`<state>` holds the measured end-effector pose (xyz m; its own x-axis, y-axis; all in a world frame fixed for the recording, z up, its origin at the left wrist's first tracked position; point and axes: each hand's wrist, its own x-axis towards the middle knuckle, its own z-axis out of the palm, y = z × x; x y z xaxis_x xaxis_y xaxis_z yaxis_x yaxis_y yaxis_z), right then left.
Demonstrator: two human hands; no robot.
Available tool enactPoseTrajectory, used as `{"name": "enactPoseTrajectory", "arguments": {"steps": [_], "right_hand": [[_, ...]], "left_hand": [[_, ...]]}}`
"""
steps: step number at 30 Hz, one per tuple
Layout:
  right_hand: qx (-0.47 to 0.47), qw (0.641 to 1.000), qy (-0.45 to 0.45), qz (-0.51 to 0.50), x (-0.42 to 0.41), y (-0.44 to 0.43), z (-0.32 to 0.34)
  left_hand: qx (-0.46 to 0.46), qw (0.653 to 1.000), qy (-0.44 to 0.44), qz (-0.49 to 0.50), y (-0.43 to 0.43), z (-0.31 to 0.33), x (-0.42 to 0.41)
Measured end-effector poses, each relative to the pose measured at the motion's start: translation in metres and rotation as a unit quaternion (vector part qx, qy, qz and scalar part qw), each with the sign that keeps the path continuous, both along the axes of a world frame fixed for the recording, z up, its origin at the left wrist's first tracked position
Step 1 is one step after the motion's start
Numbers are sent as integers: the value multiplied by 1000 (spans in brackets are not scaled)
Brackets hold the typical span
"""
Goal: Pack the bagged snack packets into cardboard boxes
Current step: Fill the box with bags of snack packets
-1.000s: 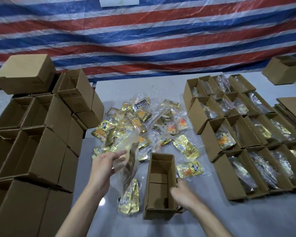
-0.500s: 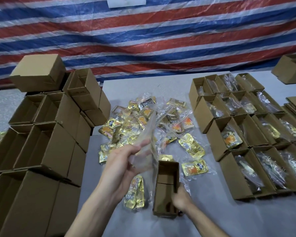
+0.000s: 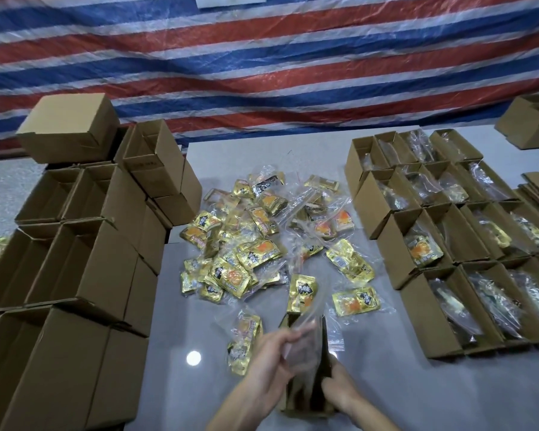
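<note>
We are pinching the clear snack bag in our left hand, feeding it into the open box on the counter, right hand gripping the box's side to steady it.

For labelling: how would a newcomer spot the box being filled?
On the grey table, find the snack pile, then look nearer the camera. A lone box stands there; only it has the left hand and right hand at it.
</note>
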<state>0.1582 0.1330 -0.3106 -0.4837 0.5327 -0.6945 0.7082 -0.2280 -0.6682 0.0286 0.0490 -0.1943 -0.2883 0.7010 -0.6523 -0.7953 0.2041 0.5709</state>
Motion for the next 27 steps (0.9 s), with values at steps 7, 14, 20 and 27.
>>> {"name": "enactPoseTrajectory", "arguments": {"steps": [7, 14, 20, 27], "right_hand": [[13, 999, 4, 41, 4, -8, -2], [-98, 995, -27, -12, 10, -6, -6], [-120, 991, -21, -46, 8, -11, -20], [-133, 988, -12, -72, 8, -13, -39]], "left_hand": [[15, 999, -50, 8, -1, -28, 25], [-25, 999, -43, -1, -21, -53, 25], [-45, 998, -26, -41, -22, -62, 23], [-70, 996, 39, -50, -22, -88, 22]]}}
